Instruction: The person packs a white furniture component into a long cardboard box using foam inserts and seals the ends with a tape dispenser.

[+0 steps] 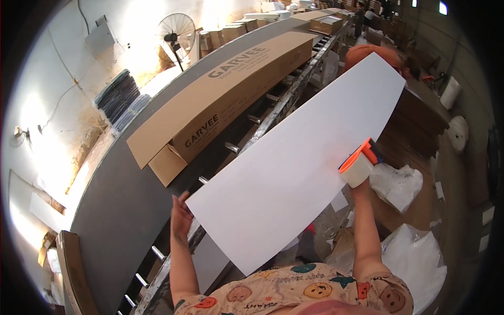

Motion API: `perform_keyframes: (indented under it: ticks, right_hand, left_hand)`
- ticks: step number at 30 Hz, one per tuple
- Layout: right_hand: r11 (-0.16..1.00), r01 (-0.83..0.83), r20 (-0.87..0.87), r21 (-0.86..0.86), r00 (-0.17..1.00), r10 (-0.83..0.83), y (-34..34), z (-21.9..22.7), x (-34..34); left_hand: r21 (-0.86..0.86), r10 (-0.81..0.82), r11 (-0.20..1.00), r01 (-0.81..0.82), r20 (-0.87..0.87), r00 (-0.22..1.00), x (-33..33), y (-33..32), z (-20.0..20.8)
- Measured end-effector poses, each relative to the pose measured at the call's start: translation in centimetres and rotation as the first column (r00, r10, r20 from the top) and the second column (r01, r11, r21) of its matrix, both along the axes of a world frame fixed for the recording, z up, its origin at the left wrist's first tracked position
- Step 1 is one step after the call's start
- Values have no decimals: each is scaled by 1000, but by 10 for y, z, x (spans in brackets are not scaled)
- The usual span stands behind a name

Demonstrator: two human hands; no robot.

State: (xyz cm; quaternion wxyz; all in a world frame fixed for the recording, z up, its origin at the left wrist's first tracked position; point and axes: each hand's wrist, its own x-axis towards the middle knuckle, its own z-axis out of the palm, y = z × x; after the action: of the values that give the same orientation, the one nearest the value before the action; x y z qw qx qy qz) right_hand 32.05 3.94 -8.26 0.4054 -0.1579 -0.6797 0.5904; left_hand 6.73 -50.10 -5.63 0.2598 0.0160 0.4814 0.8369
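Observation:
A long white panel (294,157) slants across the middle, from near my body up to the far right. Beside its left near corner is my left hand (181,216), with fingers stretched out along the edge; whether they press on it is hard to see. My right hand (360,190) is at the panel's right edge, closed on an orange tape dispenser (362,160) with a wide pale roll. The roll hides most of those fingers. Left of the panel, a long brown cardboard box (231,100) lies with an end flap folded out.
The box rests on a dark conveyor belt (126,210) flanked by a metal frame with rollers (232,148). A person in orange (362,52) bends behind the panel's far end. Crumpled clear plastic (396,184) and brown cardboard lie at right. A fan (176,37) stands beyond the belt.

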Motion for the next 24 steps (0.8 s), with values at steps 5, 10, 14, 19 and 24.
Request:
perform_keyframes:
  ticks: [5, 10, 14, 19, 24]
  right_hand:
    - [985, 29, 4, 168, 1000, -31, 86, 39, -64]
    - [882, -228, -207, -412, 966, 153, 149, 39, -127]
    - [981, -182, -46, -69, 983, 179, 184, 49, -168]
    - [613, -49, 137, 789, 986, -97, 183, 70, -218]
    - [738, -260, -151, -623, 965, 213, 144, 66, -330]
  left_hand:
    - [-231, 448, 855, -465, -123, 885, -142, 36, 35]
    - [-368, 439, 798, -477, -186, 879, -209, 56, 59]
    - [-388, 505, 659, -644, -407, 761, -206, 58, 84]
    - [-148, 673, 644, -750, -355, 648, -229, 77, 144]
    - [-243, 640, 586, -773, -446, 626, -246, 77, 186]
